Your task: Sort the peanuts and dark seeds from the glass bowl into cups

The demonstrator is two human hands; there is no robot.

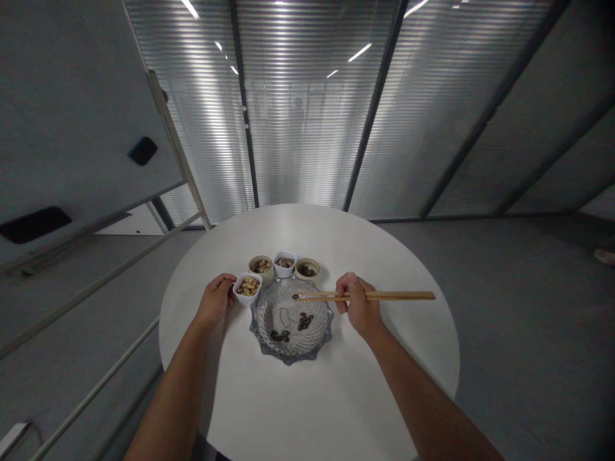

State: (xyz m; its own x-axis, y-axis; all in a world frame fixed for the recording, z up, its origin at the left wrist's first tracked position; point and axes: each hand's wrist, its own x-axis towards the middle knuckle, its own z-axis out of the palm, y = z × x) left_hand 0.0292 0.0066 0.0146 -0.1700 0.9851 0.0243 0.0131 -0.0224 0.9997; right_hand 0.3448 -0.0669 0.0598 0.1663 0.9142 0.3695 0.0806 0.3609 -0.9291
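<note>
My right hand (358, 306) is shut on a pair of wooden chopsticks (389, 296), and their tips reach over a cut-glass dish (291, 349). Two small clusters of dark beans (304, 321) lie in the dish, with a second cluster (279, 335) nearer me. My left hand (216, 299) grips the side of a white square bowl of pale nuts (247, 289). Behind it stand a round bowl of nuts (261, 267), a white square bowl (285, 262) and a round bowl of dark beans (307, 270).
Everything stands on a round white table (307, 397), whose edge curves around the hands. Grey floor surrounds it. A metal railing (96, 301) runs along the left, and a slatted glass partition (307, 121) rises beyond the table.
</note>
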